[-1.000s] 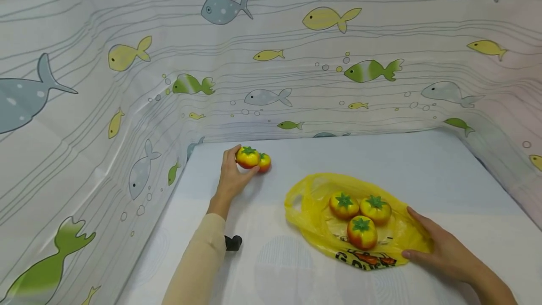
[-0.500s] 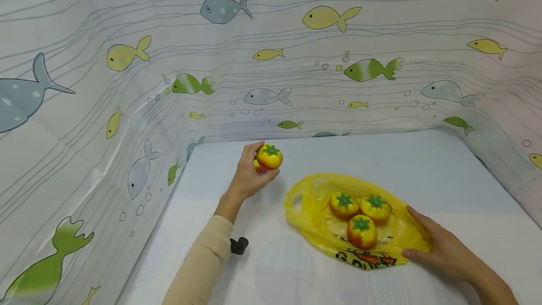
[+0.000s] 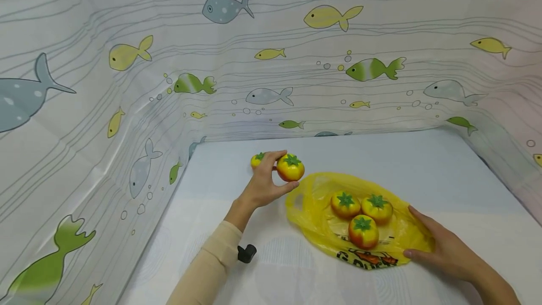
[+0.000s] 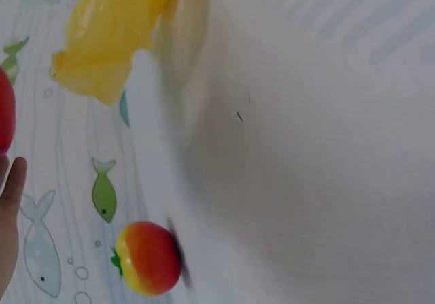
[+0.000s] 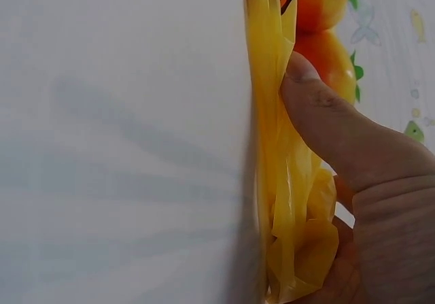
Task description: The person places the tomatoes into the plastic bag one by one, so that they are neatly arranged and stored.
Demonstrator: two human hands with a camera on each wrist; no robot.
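My left hand [image 3: 262, 185] grips a yellow-red toy tomato [image 3: 290, 168] with a green star-shaped top, holding it near the left end of the yellow plastic bag [image 3: 313, 229]. Behind that hand another toy tomato [image 3: 257, 160] stands on the table, partly hidden; the left wrist view shows this tomato [image 4: 148, 258] whole. Three similar tomatoes [image 3: 363, 232] sit together in the bag's opening. At the bag's right end my right hand [image 3: 444, 248] holds the plastic, thumb in front and fingers behind. The right wrist view shows the thumb [image 5: 326, 113] against the gathered bag [image 5: 289, 202].
A white table [image 3: 237, 276] lies under everything. Fish-printed sheeting [image 3: 271, 74] rises behind it and along both sides. Something small and black [image 3: 246, 253] sticks out by the left sleeve [image 3: 211, 262].
The left hand has carried its tomato rightward from beside the other tomato to near the bag's left end. The right hand and the bag have stayed in place.
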